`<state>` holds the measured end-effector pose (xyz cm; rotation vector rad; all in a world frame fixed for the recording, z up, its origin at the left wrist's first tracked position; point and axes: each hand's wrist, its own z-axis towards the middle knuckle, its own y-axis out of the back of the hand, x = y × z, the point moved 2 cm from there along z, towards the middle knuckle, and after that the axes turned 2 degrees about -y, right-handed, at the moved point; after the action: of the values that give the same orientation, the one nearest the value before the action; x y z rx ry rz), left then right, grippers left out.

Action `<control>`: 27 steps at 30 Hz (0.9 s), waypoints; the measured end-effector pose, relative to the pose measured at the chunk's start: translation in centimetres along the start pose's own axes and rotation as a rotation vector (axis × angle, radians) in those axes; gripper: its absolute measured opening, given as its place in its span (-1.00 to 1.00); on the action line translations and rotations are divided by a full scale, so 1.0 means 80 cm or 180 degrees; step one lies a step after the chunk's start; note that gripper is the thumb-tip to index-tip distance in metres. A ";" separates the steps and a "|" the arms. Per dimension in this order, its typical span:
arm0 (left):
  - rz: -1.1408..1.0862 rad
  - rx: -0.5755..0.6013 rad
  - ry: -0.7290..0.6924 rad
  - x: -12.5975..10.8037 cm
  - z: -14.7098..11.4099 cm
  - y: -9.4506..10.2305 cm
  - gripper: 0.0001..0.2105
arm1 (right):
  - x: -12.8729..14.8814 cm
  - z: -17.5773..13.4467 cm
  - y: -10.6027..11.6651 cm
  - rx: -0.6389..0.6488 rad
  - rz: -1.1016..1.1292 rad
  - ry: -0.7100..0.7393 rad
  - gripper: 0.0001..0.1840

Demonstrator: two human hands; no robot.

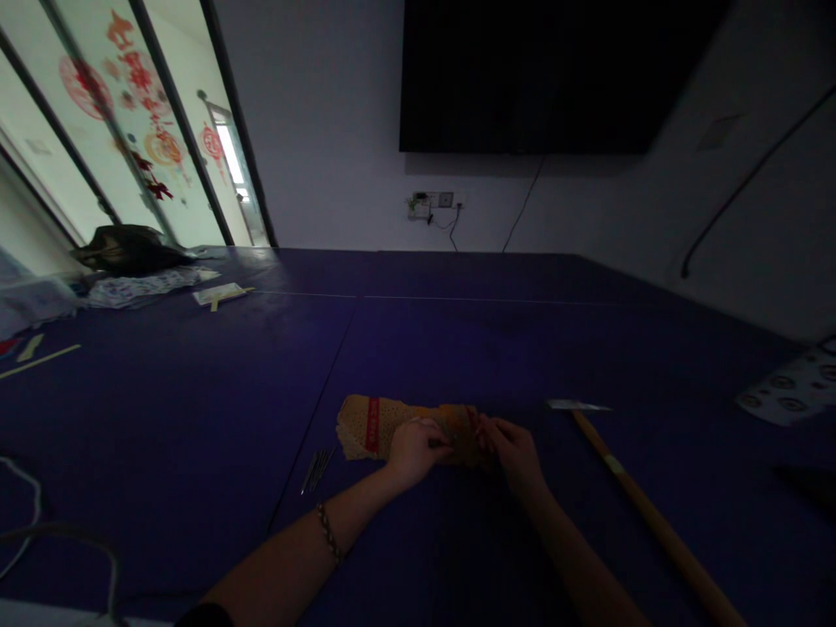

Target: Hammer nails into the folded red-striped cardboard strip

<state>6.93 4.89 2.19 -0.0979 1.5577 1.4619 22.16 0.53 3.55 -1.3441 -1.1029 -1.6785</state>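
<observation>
The tan dotted fabric piece [390,420] lies flat on the purple-topped table [261,383], toward the near side and well apart from the far edge along the wall [326,174]. Its long axis runs left to right, roughly parallel to that far edge, with one red band near its left end and another near its right. The left hand [416,450], with a braided bracelet [328,531] on its wrist, rests over the middle of the piece from the near side; its thumb and fingers are curled, and in this dim light I cannot tell whether they pinch the fabric or just press on it. The right hand [515,448] comes in at the right end, fingertips bunched and apparently pinching the edge beside the second red band. That end lies directly to the left of the right fingertips, so the right hand is nearer to it, while the left hand is nearer to the uncovered left end. Just beyond that left end, on the near side, a few slim metal nails [317,470] lie side by side. To the right, apart from both hands, a wooden-handled pick [653,515] slants down toward the table's near right corner, its narrow metal head at the far end.
</observation>
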 end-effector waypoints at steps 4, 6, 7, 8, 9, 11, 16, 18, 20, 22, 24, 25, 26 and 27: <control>0.0042 0.0021 0.0027 0.000 0.000 0.000 -0.93 | -0.002 0.001 0.000 0.0055 0.0042 0.0049 -0.56; 0.0060 0.0032 0.0014 0.000 0.000 0.000 -0.92 | -0.003 0.002 0.000 0.0076 0.0050 0.0059 -0.56; 0.0067 0.0030 0.0001 0.001 0.000 0.000 -0.92 | -0.004 0.002 0.000 0.0087 0.0051 0.0060 -0.56; 0.0073 0.0022 -0.0010 0.001 0.000 -0.001 -0.92 | -0.005 0.003 0.000 0.0096 0.0049 0.0059 -0.56; 0.0078 0.0010 -0.0019 0.001 0.000 -0.001 -0.91 | -0.006 0.003 0.000 0.0101 0.0042 0.0057 -0.57; 0.0078 -0.0013 -0.0026 0.002 0.000 -0.001 -0.91 | -0.009 0.004 0.000 0.0104 0.0019 0.0053 -0.57; 0.0032 -0.0022 -0.0003 0.003 0.001 -0.003 -0.93 | -0.014 0.007 0.001 0.0104 -0.0038 0.0055 -0.58; -0.0018 -0.0011 -0.0024 0.004 0.002 -0.003 -0.94 | -0.014 0.007 0.002 0.0122 -0.0049 0.0072 -0.58; -0.0053 -0.0003 -0.0044 0.004 0.002 -0.003 -0.93 | -0.014 0.007 0.002 0.0140 -0.0061 0.0087 -0.58; -0.0045 -0.0014 -0.0038 0.004 0.001 -0.003 -0.93 | -0.015 0.007 0.002 0.0147 -0.0075 0.0091 -0.57; -0.0010 -0.0034 -0.0025 0.003 0.001 -0.003 -0.93 | -0.016 0.008 0.002 0.0148 -0.0090 0.0088 -0.57; 0.0001 -0.0042 -0.0019 0.003 0.000 -0.003 -0.94 | -0.016 0.008 0.002 0.0149 -0.0096 0.0088 -0.57; 0.0005 -0.0050 -0.0015 0.002 0.000 -0.003 -0.94 | -0.016 0.008 0.002 0.0154 -0.0102 0.0090 -0.57; -0.0002 -0.0057 -0.0010 0.002 0.000 -0.002 -0.94 | -0.017 0.008 0.002 0.0160 -0.0107 0.0095 -0.57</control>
<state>6.95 4.90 1.95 -0.1065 1.5422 1.4751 22.83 1.05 2.35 -1.2716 -1.1488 -1.6787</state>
